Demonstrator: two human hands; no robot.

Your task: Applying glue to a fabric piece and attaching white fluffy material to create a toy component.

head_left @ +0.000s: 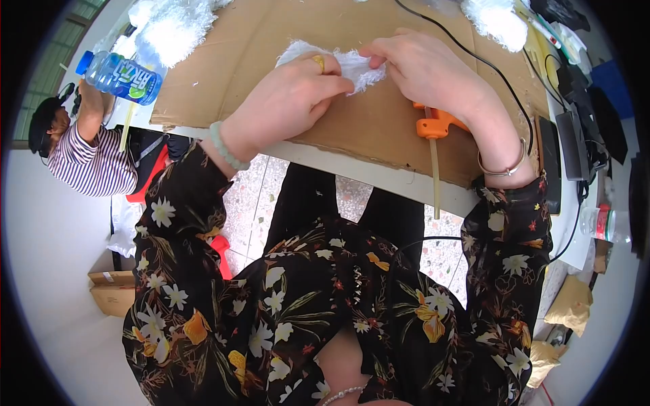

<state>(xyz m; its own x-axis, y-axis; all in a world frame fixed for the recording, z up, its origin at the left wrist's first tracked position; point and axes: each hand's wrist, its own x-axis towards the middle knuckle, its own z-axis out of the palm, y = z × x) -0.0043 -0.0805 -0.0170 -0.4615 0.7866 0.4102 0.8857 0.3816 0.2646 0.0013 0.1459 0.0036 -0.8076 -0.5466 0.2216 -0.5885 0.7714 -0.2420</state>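
A small piece of white, frayed, fluffy material (359,68) is stretched between my hands over a sheet of brown cardboard (237,44). My left hand (288,98) grips its left part, thumb and index finger pressed together. At the other end, my right hand (433,71) pinches the upper right edge between thumb and fingertips. An orange hot glue gun (432,127) lies under my right wrist, which hides part of it. From its back a long translucent glue stick (435,179) sticks out past the table's near edge.
White fluff (177,27) is heaped at the far left, beside a blue-capped drink bottle (125,78). Another white fluffy bundle (500,27) sits far right. A black cable (474,51) crosses the cardboard near my right arm. A person in stripes (95,159) works at the left.
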